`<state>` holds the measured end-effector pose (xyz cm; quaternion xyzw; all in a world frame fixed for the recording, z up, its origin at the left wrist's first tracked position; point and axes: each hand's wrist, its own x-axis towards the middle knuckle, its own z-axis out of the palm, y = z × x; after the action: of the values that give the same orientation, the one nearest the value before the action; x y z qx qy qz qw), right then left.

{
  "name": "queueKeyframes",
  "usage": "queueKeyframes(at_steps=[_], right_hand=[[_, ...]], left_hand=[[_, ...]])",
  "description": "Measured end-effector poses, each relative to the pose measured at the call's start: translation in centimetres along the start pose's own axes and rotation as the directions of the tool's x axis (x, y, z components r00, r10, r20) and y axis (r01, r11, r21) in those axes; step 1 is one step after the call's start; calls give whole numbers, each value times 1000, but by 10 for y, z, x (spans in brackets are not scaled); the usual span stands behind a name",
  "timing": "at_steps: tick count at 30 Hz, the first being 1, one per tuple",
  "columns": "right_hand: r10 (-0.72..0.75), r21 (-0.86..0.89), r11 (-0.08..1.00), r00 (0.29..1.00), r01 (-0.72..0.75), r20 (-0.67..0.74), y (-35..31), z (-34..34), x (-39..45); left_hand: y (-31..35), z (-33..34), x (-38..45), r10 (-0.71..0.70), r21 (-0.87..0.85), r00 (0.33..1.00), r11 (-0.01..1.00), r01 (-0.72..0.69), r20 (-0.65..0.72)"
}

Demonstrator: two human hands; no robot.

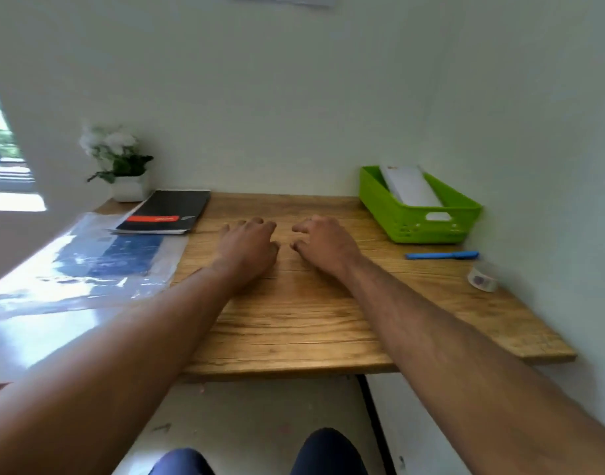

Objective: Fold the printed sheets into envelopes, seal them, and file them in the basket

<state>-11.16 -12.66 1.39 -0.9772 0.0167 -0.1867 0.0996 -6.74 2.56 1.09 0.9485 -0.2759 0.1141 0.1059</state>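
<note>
pale walls close in a wooden desk (294, 323) on its far and right sides, with a bright window (2, 149) at the far left edge. well to the left of the left hand (247, 246), in the far corner, a small white pot of white flowers (117, 159) stands against the wall. just nearer than it lies a black folder with an orange band (167, 210), its near right corner close to the left hand's fingertips. under that folder's near edge and spreading toward the person is a clear plastic sleeve with blue-printed sheets (98, 258) inside; it lies just left of the left wrist and forearm, and glare hides most of the print.

the left hand rests palm down on bare wood, fingers loosely curled and a little spread, holding nothing. the right hand (325, 245) lies just beside it, a narrow strip of wood between the two thumbs, palm down as well, fingers curled and apart, holding nothing.

to the right of the right hand and farther back, a green plastic basket (428, 228) sits in the desk's far right corner near the walls. a white envelope (410, 186), perhaps more than one, leans tilted inside it, its top edge above the rim. nearer than the basket and right of the right wrist, a blue pen (441, 255) lies flat, roughly parallel to the desk's front edge. a little nearer and farther right still, a roll of clear tape (482, 277) stands by the right wall.

below the desk edge, between the forearms, two dark-trousered knees (328, 450) show.
</note>
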Motion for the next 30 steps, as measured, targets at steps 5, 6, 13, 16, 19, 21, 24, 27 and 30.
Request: queueKeyframes(at_steps=[5,6,13,16,19,21,24,27,30], right_hand=[[-18,-82,996,997,24,77,-10,40,53],[-6,-99,995,996,15,90,-6,50,61],[-18,-74,997,999,21,41,9,71,61],[9,-87,996,998,-4,62,4,67,59],[50,-90,995,994,-42,94,0,61,55],[75,-110,992,988,-60,137,-3,55,54],[128,-135,986,966,-100,223,-8,45,57],[150,-135,984,955,-119,256,-13,39,58],[162,-129,984,933,-126,322,-18,29,60]], left_hand=[[-42,13,35,-105,-55,990,992,111,97],[-49,19,44,-123,-66,980,989,134,153],[-54,40,48,-135,-26,959,989,146,250],[-53,35,45,-131,-54,962,988,147,239],[-51,31,43,-138,-54,952,986,158,273],[-49,26,44,-142,-54,942,985,166,303],[-46,20,46,-155,-48,921,982,184,358],[-43,14,48,-168,-29,909,981,194,381],[-42,5,52,-173,4,882,982,191,438]])
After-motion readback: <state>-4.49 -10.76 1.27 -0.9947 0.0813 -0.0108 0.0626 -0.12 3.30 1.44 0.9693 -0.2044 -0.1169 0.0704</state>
